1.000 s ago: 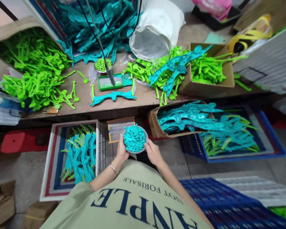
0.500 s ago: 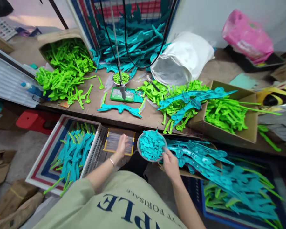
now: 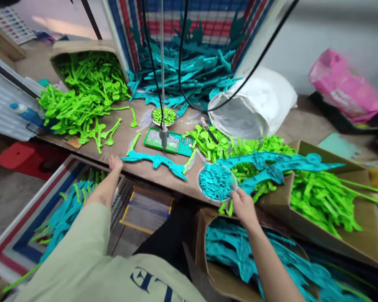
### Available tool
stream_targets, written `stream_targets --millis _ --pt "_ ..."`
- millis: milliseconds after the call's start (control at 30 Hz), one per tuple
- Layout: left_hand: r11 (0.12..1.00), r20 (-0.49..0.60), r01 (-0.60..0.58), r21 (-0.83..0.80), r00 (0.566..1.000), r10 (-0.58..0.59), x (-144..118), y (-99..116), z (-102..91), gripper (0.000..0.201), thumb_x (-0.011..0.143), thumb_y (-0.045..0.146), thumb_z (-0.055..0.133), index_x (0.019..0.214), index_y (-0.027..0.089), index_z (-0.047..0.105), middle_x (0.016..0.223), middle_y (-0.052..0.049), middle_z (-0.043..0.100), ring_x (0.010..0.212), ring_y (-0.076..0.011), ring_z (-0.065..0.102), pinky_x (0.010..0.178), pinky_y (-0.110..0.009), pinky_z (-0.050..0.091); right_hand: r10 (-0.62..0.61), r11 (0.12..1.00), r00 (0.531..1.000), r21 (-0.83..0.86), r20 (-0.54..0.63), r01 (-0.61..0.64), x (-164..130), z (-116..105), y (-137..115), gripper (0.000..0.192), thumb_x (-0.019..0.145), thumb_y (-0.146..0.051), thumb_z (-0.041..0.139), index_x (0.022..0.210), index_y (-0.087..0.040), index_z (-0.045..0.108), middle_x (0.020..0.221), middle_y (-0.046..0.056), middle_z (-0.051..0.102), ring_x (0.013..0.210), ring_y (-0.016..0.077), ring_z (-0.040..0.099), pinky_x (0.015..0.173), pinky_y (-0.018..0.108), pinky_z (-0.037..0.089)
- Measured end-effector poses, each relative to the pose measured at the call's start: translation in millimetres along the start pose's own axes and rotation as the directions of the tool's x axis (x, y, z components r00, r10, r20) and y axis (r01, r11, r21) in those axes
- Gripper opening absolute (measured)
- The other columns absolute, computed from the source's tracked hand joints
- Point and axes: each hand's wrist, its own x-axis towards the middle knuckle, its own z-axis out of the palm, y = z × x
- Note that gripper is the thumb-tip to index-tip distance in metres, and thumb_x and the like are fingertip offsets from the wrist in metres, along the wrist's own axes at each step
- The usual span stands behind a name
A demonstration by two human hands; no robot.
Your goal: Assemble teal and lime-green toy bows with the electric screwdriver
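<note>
My right hand (image 3: 243,205) grips the rim of a round bowl (image 3: 204,193) at its right side. Small teal plastic pieces (image 3: 216,181) fill this bowl, which is at the front edge of the workbench. At the bench's edge, my left hand (image 3: 115,163) has its fingers stretched out, somewhat blurred, with nothing visible in them. Just right of those fingers lies a long teal bow-shaped plastic part (image 3: 157,160). Lime-green plastic arms (image 3: 134,142) lie by its two ends. Behind it stands a green tray (image 3: 153,140) of small shiny bits, under a hanging screwdriver-like tool (image 3: 164,136).
A cardboard box (image 3: 58,63) spills green parts at the left. Teal parts (image 3: 189,71) pile up at the back beside a white sack (image 3: 271,96). Another box (image 3: 370,247) of green parts stands right. Below are a box (image 3: 201,243) of teal parts and a striped crate (image 3: 11,243).
My right hand has raised the bowl from below the bench to the bench's front edge. My left hand has moved left and forward to the bench edge. The view has shifted.
</note>
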Motion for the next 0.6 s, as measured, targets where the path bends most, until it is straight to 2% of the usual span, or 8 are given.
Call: stream_targets --millis 133,233,333,400,467,600 --pt "0.999 -0.115 0.038 0.0 0.993 -0.038 42.4 -4.0 30.9 0.045 0.1 0.036 0.065 0.136 0.013 0.056 0.135 -0.013 0.061 0.114 -0.0237 0.064 0.097 -0.049 0.057 -0.069 0.998 0.997 -0.018 -0.025 0.068 90.8 45.8 -32.2 0.044 0.078 -0.043 0.046 0.097 -0.014 0.074 0.075 0.008 0.072 0.075 0.0244 0.063 0.07 0.033 0.048" --pt "0.996 -0.182 0.089 0.025 0.98 -0.083 59.9 -17.5 46.2 0.045 0.099 0.041 0.064 0.137 0.017 0.058 0.14 -0.013 0.059 0.122 -0.0276 0.062 0.103 -0.053 0.054 -0.066 0.996 0.998 -0.063 -0.012 0.065 156.4 83.3 -68.2 0.041 0.086 -0.036 0.044 0.099 -0.011 0.073 0.084 0.013 0.073 0.082 0.0257 0.065 0.077 0.037 0.051" --pt "0.99 -0.216 0.123 0.062 0.971 -0.107 65.0 -33.3 52.0 0.049 0.103 0.038 0.054 0.147 0.015 0.05 0.152 -0.021 0.052 0.143 -0.0341 0.048 0.118 -0.061 0.036 -0.044 0.992 0.999 -0.121 0.025 0.047 212.1 119.2 -106.2 0.033 0.097 -0.035 0.049 0.102 -0.012 0.072 0.096 0.013 0.073 0.092 0.024 0.067 0.086 0.039 0.054" --pt "0.989 -0.21 0.122 0.086 0.972 -0.102 65.1 -40.8 53.1 0.053 0.102 0.035 0.05 0.15 0.011 0.047 0.155 -0.025 0.049 0.153 -0.0353 0.036 0.124 -0.063 0.021 -0.024 0.986 0.998 -0.163 0.058 0.033 242.7 140.6 -128.8 0.029 0.1 -0.039 0.058 0.109 -0.014 0.069 0.107 0.01 0.072 0.098 0.0215 0.068 0.09 0.041 0.056" --pt "0.989 -0.195 0.111 0.101 0.977 -0.089 65.1 -45.6 53.7 0.055 0.1 0.035 0.05 0.15 0.01 0.047 0.154 -0.026 0.051 0.156 -0.0347 0.03 0.126 -0.063 0.011 -0.003 0.979 0.996 -0.205 0.087 0.021 268.3 159.4 -147.8 0.032 0.099 -0.042 0.064 0.118 -0.016 0.066 0.117 0.008 0.069 0.103 0.0207 0.068 0.092 0.043 0.058" --pt "0.989 -0.178 0.103 0.107 0.98 -0.083 66.2 -51.2 55.7 0.058 0.098 0.036 0.049 0.149 0.009 0.047 0.154 -0.026 0.051 0.157 -0.0337 0.029 0.126 -0.062 0.01 -0.013 0.964 0.994 -0.261 0.107 0.041 305.4 189.6 -173.7 0.037 0.098 -0.04 0.065 0.127 -0.016 0.064 0.127 0.01 0.066 0.109 0.0228 0.067 0.093 0.043 0.059"
